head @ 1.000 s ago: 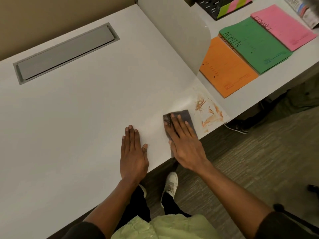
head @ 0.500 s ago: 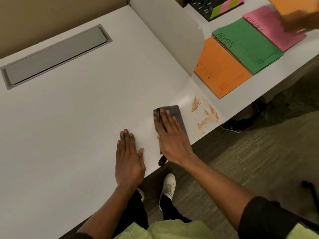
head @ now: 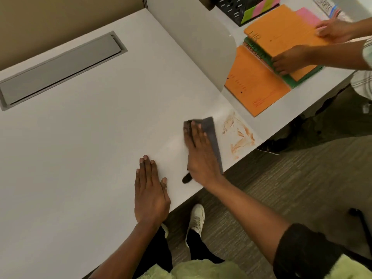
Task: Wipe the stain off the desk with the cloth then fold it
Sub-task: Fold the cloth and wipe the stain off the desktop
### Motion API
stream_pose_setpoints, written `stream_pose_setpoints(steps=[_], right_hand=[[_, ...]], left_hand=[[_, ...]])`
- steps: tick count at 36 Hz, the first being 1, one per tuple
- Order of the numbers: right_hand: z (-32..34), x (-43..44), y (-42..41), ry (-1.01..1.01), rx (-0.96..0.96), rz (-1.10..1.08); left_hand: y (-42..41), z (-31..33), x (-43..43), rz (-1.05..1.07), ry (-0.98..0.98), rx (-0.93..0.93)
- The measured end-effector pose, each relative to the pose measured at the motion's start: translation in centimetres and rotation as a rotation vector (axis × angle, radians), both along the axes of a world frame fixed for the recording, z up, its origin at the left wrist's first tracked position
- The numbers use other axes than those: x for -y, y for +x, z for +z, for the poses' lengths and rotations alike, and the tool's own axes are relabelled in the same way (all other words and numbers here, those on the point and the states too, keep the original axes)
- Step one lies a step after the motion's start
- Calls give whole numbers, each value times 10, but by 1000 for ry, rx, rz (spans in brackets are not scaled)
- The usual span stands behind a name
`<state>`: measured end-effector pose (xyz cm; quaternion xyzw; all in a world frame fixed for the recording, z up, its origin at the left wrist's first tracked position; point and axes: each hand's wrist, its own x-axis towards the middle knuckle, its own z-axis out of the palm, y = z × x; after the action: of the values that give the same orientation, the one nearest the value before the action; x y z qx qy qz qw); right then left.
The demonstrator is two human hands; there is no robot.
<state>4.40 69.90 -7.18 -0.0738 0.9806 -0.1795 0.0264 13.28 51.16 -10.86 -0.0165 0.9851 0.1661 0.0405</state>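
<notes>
A grey cloth (head: pixel 211 133) lies flat on the white desk (head: pixel 90 127) near its front right corner. My right hand (head: pixel 200 156) presses down on the cloth with fingers spread, covering most of it. An orange-brown smeared stain (head: pixel 239 135) marks the desk just right of the cloth, apart from it. My left hand (head: pixel 150 190) rests flat and empty on the desk, to the left of the right hand, near the front edge.
A grey cable hatch (head: pixel 60 69) is set into the desk at the back left. A white divider (head: pixel 201 43) separates a neighbouring desk, where another person's hands (head: pixel 291 59) handle orange folders (head: pixel 255 87) over green and pink ones. A black organiser (head: pixel 237 7) stands behind.
My hands and the cloth have hardly shifted on the desk. On the neighbouring desk another person's hands have come in and laid an orange folder over the green and pink ones.
</notes>
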Motion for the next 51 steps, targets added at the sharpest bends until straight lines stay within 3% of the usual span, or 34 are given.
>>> stream_pose_setpoints(steps=[4,10,15,23,33,38,43,51], right_hand=[[-5,-14,-12,38,-65,31],[8,-51,-90,90,-75,-285],[12,-24,-89,20,-47,-463],[-4,16,3,25,-30,-215],[6,-52,-90,123,-33,-501],[6,-23,-45,96,-39,-468],[1,0,23,116,34,-301],[13,-62,-73,160,30,-400]], left_hand=[[1,-2,0,-6,-11,-14],[1,-3,0,-13,-21,-14],[1,-3,1,-6,-23,-13],[1,-5,1,-13,9,-38],[0,-4,2,-11,-17,-24],[0,-4,1,-7,-4,-37],[1,-6,2,-2,0,-47],[1,-7,2,-7,-3,-57]])
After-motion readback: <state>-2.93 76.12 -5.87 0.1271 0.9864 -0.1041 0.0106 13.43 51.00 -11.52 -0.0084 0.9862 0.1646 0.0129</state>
